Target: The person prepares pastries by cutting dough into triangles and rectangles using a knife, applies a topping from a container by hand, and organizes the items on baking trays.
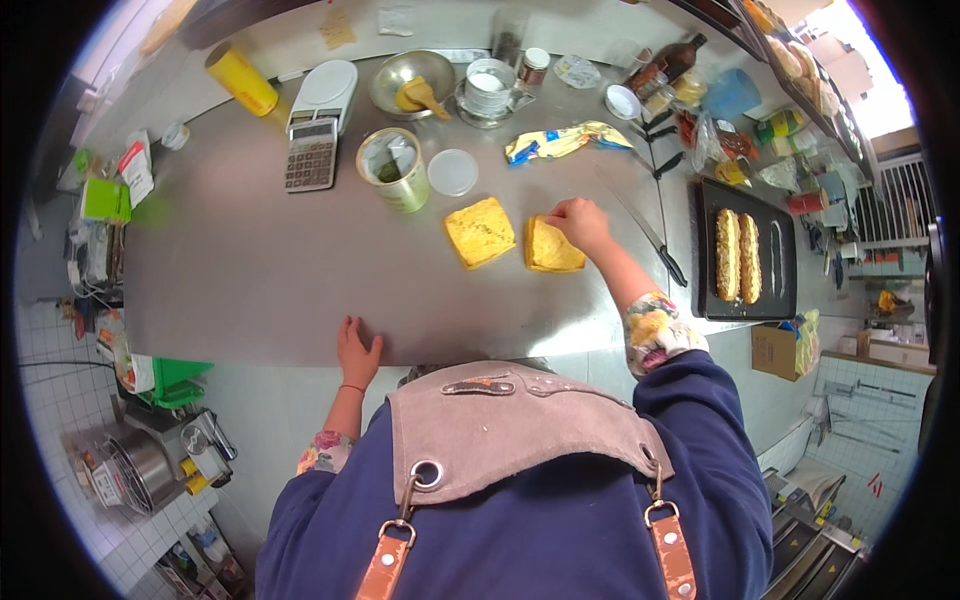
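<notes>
Two square slices of bread with a yellow spread lie side by side on the steel table. Green specks dot the left slice [480, 233]; the right slice [553, 248] looks plain yellow. My right hand [580, 222] is over the upper right corner of the right slice, fingers pinched together and pointing down; anything between them is too small to make out. Past the left slice stands an open tin [392, 170] with something dark green inside, its round pale lid [452, 173] lying beside it. My left hand [357, 352] rests at the table's front edge, fingers apart, holding nothing.
A long knife [660, 240] lies right of the slices, near a black tray [775, 290] bearing two topped long rolls [739, 256]. Farther back are a crumpled yellow packet [568, 143], a metal bowl with a brush [412, 85], stacked cups [488, 88], a calculator [312, 155] and scales [328, 85].
</notes>
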A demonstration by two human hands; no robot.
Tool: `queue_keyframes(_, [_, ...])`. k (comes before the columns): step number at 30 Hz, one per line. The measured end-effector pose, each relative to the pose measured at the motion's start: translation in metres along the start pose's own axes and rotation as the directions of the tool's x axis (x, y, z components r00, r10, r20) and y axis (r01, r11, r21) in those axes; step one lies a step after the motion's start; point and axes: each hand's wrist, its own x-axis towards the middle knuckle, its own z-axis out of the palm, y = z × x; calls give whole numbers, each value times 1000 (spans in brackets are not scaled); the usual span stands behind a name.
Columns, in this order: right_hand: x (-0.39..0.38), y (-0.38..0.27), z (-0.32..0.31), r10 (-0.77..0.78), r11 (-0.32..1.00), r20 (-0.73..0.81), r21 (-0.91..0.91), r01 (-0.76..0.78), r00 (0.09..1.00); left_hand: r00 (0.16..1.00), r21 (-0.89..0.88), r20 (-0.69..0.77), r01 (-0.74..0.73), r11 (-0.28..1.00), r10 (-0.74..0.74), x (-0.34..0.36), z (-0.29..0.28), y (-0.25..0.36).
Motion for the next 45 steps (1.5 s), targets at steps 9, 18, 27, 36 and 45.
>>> queue_keyframes(9, [19, 24, 39, -21, 999, 12, -46, 21, 1000, 952, 211, 162, 223, 952, -259, 1, 25, 36])
queue_keyframes(18, [-31, 58, 23, 3, 1000, 21, 30, -4, 1000, 996, 60, -18, 91, 994, -90, 7, 21, 24])
queue_keyframes(27, [-77, 103, 45, 80, 993, -13, 85, -78, 997, 973, 4, -229, 31, 1000, -29, 50, 1, 40])
queue_keyframes(36, [-23, 65, 51, 5, 994, -46, 110, 0, 999, 962, -55, -272, -40, 998, 23, 55, -23, 73])
queue_keyframes(45, [23, 17, 32, -14, 995, 82, -96, 22, 997, 940, -163, -317, 76, 984, -126, 10, -32, 53])
